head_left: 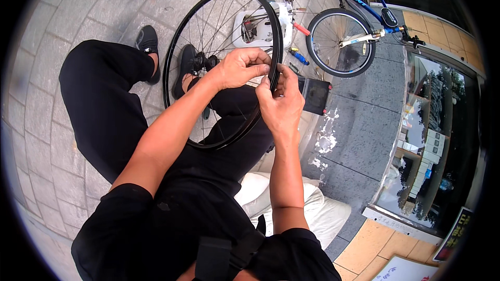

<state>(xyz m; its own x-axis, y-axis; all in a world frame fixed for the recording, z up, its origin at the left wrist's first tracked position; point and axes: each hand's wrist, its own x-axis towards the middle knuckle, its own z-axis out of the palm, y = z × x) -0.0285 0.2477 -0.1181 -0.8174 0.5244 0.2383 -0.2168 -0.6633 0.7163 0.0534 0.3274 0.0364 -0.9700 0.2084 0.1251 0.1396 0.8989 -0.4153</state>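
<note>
The left hand [240, 68] and right hand [282, 100] have fingers pinched on the rim of a wheel [276, 26], held at the person's legs above grey paving [104, 13]. Darker slabs [359, 125] line the paving's right edge, beside a shop window [442, 119]; a bicycle [359, 38] lies near their upper end.

Frame left: grey paving [44, 140] | right of centre: darker stone slabs [359, 135] | far right: window [461, 145] (plenty of reflections, I notice) | lower right: tan tiles [363, 242]
</note>
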